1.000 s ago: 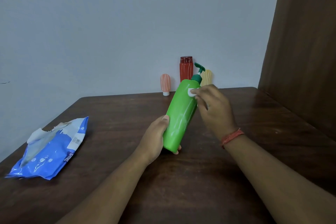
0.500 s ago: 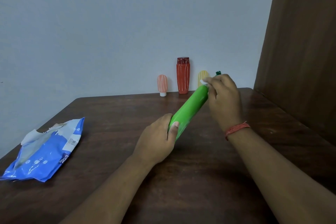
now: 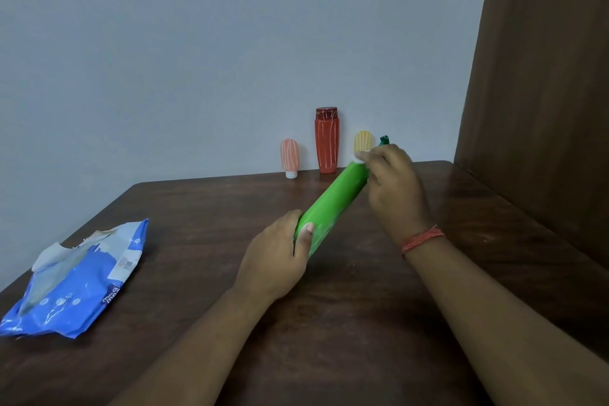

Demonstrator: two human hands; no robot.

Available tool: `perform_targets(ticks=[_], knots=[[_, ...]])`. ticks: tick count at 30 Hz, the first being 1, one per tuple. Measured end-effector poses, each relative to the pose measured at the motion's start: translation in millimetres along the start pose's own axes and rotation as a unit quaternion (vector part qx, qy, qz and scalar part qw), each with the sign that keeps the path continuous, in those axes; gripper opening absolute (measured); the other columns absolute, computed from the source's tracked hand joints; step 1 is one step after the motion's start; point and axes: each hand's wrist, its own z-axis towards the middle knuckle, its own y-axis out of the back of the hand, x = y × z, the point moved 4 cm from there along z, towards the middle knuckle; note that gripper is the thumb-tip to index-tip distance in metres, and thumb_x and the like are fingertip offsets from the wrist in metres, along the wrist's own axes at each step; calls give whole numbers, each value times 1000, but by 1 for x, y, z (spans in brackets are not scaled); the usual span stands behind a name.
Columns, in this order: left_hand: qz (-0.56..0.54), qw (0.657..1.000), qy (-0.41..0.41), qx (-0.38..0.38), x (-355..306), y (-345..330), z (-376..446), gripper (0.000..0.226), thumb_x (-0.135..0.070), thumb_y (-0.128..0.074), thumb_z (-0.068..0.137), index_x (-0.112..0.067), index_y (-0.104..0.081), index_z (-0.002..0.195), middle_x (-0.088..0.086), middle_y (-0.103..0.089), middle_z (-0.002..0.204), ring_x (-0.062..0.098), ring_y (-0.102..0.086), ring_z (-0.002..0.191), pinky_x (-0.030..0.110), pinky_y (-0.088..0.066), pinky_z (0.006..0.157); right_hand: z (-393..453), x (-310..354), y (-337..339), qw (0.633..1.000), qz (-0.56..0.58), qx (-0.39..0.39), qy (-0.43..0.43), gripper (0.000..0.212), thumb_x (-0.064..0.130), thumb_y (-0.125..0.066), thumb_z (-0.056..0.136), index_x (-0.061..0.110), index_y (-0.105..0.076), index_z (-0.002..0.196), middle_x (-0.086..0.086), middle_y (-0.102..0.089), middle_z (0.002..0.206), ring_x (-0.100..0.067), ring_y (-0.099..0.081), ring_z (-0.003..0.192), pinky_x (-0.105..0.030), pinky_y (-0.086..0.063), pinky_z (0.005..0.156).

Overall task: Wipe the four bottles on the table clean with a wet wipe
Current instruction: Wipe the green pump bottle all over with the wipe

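Observation:
A green pump bottle (image 3: 333,204) is held tilted, its dark green pump (image 3: 384,140) pointing up and away. My left hand (image 3: 280,257) grips its base. My right hand (image 3: 392,188) curls round the shoulder and neck, pinching a small white wet wipe (image 3: 358,158) against the bottle. At the back by the wall stand a tall red bottle (image 3: 327,142), a small pink bottle (image 3: 290,156) on a white cap, and a small yellow bottle (image 3: 362,141), partly hidden behind my right hand.
A blue wet wipe pack (image 3: 75,280) lies open at the left edge of the dark wooden table (image 3: 346,339). A brown wooden panel (image 3: 543,92) rises along the table's right side. A pale wall stands behind.
The green bottle has tipped from near upright to a low slant pointing away. My right hand with the wipe slid up from the shoulder to the neck, and my left thumb now lies across the base.

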Motion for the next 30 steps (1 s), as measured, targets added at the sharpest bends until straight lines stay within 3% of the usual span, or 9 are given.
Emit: perform_targets(ticks=[3,7,13,19,22,25,28,30], knots=[[6,1000,-10,5,0,-1,0,57,-57,-20,100,-19,-57,124,-7,-62,99,11,-58,84,34,-48,65,-2,-20,2,998,-5,-30,-52,34,-15,-59,81,0,-72,108,-14,-62,100,-32,-61,93,-40,-54,84],[29,999,-26,16,-1,-4,1,58,-57,-18,100,-21,-55,126,-12,-55,98,8,-54,83,28,-41,63,0,-31,0,996,1,-8,-88,32,-17,-61,81,-1,-72,107,-13,-57,102,-29,-58,92,-33,-52,83],[23,1000,-18,4,0,-3,0,58,-57,-19,101,-20,-57,126,-9,-59,99,9,-55,83,32,-46,66,0,-23,-2,999,-20,38,-3,41,-19,-59,75,5,-74,104,-10,-61,100,-28,-51,96,-23,-39,85],[-31,999,1,-35,9,-2,2,59,-63,-22,99,-21,-63,109,-9,-63,85,11,-60,75,35,-47,60,-13,-20,-10,998,30,1,-56,34,-14,-57,85,1,-71,112,-10,-60,104,-24,-56,98,-31,-49,90],[-105,993,20,-49,18,-2,4,53,-58,-29,99,-22,-66,110,-11,-64,83,4,-61,76,23,-42,58,-18,-12,-14,984,114,-23,-131,21,-6,-60,90,4,-69,106,-6,-65,104,-12,-60,97,-22,-49,88],[-169,984,37,-35,19,-2,4,40,-52,-35,98,-30,-65,111,-18,-66,82,-3,-62,80,12,-38,59,-26,-24,-23,918,242,-40,-312,18,1,-63,92,18,-68,96,4,-70,93,-5,-64,88,-22,-52,80],[-228,972,54,8,16,-3,4,34,-55,-37,100,-35,-64,93,-21,-66,78,1,-61,72,17,-41,59,-22,-38,-25,790,441,-102,-413,27,-7,-56,93,18,-66,94,-1,-71,94,-7,-67,84,-25,-51,75],[-272,959,59,48,15,-7,4,39,-57,-39,99,-30,-67,94,-9,-71,83,12,-68,73,32,-52,63,-17,-39,-25,706,558,-99,-424,34,-18,-42,92,8,-64,100,-8,-71,97,-14,-68,84,-26,-55,74]])
